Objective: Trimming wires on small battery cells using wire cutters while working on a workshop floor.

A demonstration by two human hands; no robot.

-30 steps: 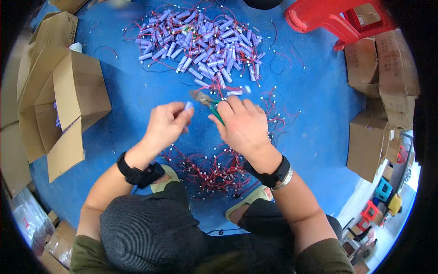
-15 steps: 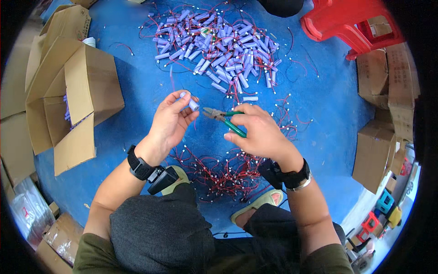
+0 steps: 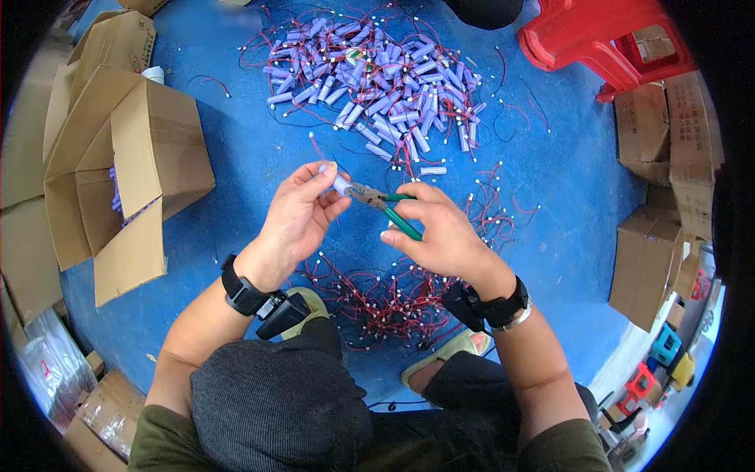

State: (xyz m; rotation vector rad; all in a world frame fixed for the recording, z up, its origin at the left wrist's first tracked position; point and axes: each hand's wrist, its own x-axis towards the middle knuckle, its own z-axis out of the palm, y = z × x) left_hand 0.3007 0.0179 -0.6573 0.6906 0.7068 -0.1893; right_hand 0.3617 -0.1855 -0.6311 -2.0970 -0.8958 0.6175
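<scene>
Lilac cell (image 3: pixel 340 185) pinched in left hand (image 3: pixel 303 216); right hand (image 3: pixel 440 236) grips pliers (image 3: pixel 385 206); far pile (image 3: pixel 377 86) remains, near cut wires (image 3: pixel 377 299) gathered.

left hand (image 3: pixel 303 212) pinching cell (image 3: pixel 338 184), right hand (image 3: pixel 440 236) gripping pliers (image 3: pixel 385 206)

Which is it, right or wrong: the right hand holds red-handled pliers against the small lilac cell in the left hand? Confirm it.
Wrong in one respect: the pliers have green handles. The head view shows the right hand holding them against the lilac cell in the left hand.
</scene>
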